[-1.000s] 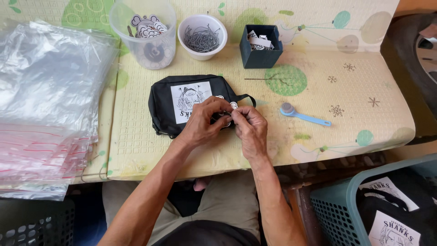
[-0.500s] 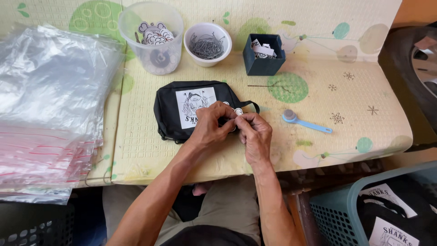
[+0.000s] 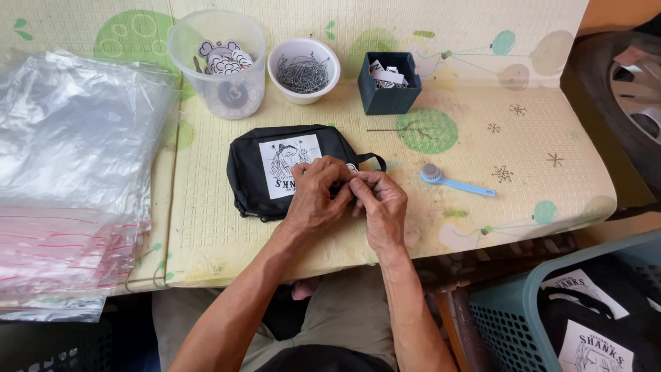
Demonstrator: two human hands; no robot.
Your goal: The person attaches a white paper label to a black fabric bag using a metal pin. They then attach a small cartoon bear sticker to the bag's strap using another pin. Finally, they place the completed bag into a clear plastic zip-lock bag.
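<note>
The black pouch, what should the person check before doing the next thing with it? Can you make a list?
1. Black pouch lies flat on the mat: ok.
2. Left hand and right hand both at its right end: ok.
3. Small part between the fingertips seated properly: cannot tell, fingers hide it.
4. White bowl of metal pieces within reach: ok.
5. Blue brush clear of the hands: ok.
</note>
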